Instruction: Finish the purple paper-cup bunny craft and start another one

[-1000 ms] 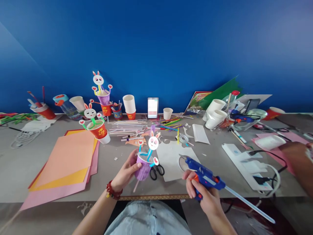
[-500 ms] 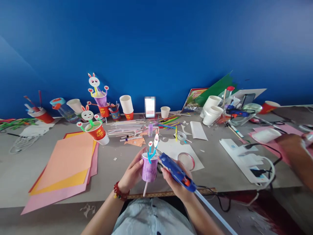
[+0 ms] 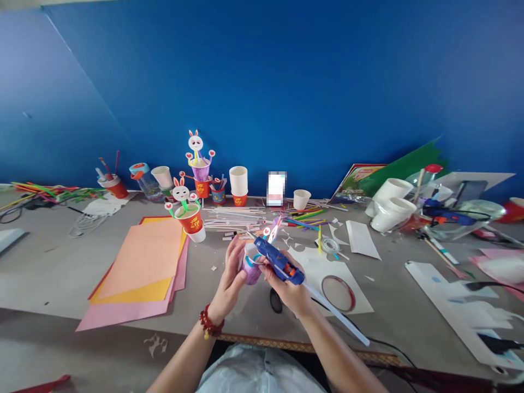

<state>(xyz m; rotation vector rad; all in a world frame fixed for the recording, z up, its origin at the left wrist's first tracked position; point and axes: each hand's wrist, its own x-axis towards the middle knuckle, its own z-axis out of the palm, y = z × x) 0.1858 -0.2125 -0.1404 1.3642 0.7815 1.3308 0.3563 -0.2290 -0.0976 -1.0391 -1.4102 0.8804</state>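
Observation:
My left hand [image 3: 229, 281] is closed around the side of a purple-painted paper cup [image 3: 250, 274], which is tilted with its mouth partly toward me. A bent blue straw piece [image 3: 249, 260] shows at the cup's mouth. Beside it a white paper rabbit head [image 3: 273, 232] and a small round paw with a red heart [image 3: 267, 231] stick out behind the glue gun. Gripped in my right hand [image 3: 292, 295] is the blue glue gun [image 3: 280, 261], a long clear glue stick [image 3: 338, 316] running from its back. Its nozzle points up-left above the cup; contact cannot be made out.
Finished rabbit cups [image 3: 190, 219] stand at the back left, behind stacked coloured paper [image 3: 139, 262]. Straws [image 3: 233, 218] lie along the back. White cut paper [image 3: 360, 295] and a tape roll [image 3: 329, 245] lie right of my hands. A power strip [image 3: 442, 311] sits farther right.
My view has swung left. The purple cup has tipped over, and the glue gun now crosses above its mouth, nozzle farther left. Another person's arm at the right has left view.

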